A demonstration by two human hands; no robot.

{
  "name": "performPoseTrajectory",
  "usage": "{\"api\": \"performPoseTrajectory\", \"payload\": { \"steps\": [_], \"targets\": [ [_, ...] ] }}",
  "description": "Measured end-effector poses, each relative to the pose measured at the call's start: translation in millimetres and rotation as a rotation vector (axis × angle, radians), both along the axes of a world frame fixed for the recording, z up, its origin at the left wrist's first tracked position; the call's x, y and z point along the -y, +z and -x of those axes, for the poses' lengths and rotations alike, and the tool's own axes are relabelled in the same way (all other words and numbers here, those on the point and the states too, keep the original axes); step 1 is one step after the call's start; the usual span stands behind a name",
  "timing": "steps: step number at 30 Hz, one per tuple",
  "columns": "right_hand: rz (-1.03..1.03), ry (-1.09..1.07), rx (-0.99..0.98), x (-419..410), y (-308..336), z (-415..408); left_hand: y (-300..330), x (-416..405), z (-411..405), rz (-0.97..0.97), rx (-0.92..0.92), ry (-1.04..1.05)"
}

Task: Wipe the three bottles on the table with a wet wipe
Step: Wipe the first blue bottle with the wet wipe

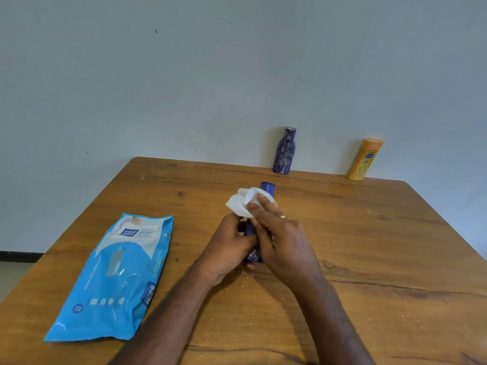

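- Bottle number one, the dark blue bottle (266,187), is in both your hands near the middle of the table, held just above the wood, long axis pointing away from you with the cap at the far end.
- Your left hand (228,245) curls round its lower body from the left; your right hand (283,237) wraps over the top and pinches the wet wipe (243,200) against the neck, fingertips (261,198) on the white fabric.
- So the wipe sits at the cap end, and I'd guess the next stroke runs along the axis, back toward the base.
- Material-wise: glossy hard plastic, probably slick once damp. The wipe is soft and bunched, not flat.
- Further out, the patterned blue bottle (284,151) and the orange bottle (365,160) stand upright at the table's far edge by the wall, nearer your right hand.
- Blue wipes pack (110,277) lies flat to your left on the wooden table (395,246).
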State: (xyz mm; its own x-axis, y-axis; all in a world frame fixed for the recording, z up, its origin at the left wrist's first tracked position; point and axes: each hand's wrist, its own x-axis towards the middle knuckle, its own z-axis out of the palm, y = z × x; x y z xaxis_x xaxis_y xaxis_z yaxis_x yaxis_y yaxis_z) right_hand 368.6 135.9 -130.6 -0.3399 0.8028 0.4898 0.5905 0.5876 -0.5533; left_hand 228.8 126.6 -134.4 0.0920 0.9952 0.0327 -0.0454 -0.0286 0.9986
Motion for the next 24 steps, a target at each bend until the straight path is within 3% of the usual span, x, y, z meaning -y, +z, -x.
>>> {"api": "performPoseTrajectory", "payload": {
  "steps": [7,13,16,20,24],
  "targets": [
    [0.074,-0.295,-0.26,-6,1,-7,-1,0,-4,0.038,-0.18,-0.01],
    [-0.052,-0.236,-0.043,-6,2,2,-4,4,-11,-0.205,-0.423,0.0],
    [-0.016,-0.331,-0.079,-9,6,-4,-4,2,-9,-0.213,-0.469,0.024],
    [0.036,-0.333,-0.232,-9,5,-12,3,4,-9,-0.058,-0.27,-0.007],
    [0.036,-0.309,-0.438,-5,4,-7,7,7,-9,0.077,0.057,-0.046]
  ]
}}
